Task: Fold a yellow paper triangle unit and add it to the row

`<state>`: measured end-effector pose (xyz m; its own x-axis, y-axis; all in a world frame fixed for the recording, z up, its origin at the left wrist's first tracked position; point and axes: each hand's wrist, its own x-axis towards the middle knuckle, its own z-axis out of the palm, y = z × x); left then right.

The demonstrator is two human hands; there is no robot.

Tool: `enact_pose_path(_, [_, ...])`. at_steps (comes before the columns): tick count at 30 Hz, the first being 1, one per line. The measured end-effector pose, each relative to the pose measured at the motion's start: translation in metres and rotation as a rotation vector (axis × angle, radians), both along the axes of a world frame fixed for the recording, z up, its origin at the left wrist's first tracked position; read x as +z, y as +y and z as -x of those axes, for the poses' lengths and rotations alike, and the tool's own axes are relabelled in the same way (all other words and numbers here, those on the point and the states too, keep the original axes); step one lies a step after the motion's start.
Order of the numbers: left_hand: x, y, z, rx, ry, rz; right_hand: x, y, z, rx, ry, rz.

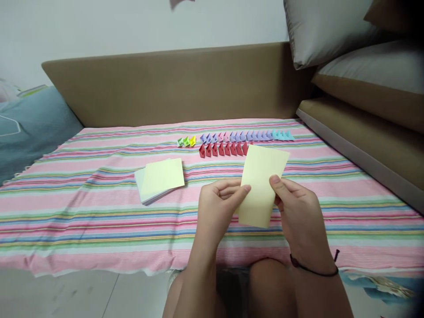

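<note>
A pale yellow sheet of paper (260, 201) is held up between both hands, above the near side of the striped cloth. My left hand (220, 203) pinches its left edge, thumb in front and fingers behind. On the opposite edge my right hand (294, 203) grips it the same way, with a dark cord round the wrist. The fingers behind the paper are partly hidden. To the left of my hands lies a stack of paper (164, 174), pale yellow on top with white sheets under it.
Small folded paper pieces stand in rows: red ones (221, 149), purple ones (258, 135), light blue ones (281, 135) and green and yellow ones (187, 141). The striped cloth (99, 207) lies under them. Behind rises a brown backrest (185, 88); cushions (374, 79) are piled on the right.
</note>
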<state>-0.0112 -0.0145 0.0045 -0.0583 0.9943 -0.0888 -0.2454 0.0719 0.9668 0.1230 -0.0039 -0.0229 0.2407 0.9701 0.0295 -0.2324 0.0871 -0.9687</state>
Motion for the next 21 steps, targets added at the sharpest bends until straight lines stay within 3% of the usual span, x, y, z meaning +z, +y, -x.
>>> enact_pose_path(6, [-0.002,-0.002,0.003,0.037,0.041,-0.012,0.001,-0.001,0.004,-0.032,0.004,-0.013])
enact_pose_path(12, [0.0,-0.001,0.004,-0.026,0.012,-0.008,0.008,-0.007,0.003,-0.047,-0.009,-0.007])
enact_pose_path(18, [-0.001,-0.001,-0.001,-0.193,0.045,0.019,0.007,-0.006,-0.003,-0.272,-0.032,-0.048])
enact_pose_path(21, [-0.001,-0.001,-0.006,-0.169,0.065,-0.011,0.006,-0.004,-0.007,-0.369,-0.003,-0.065])
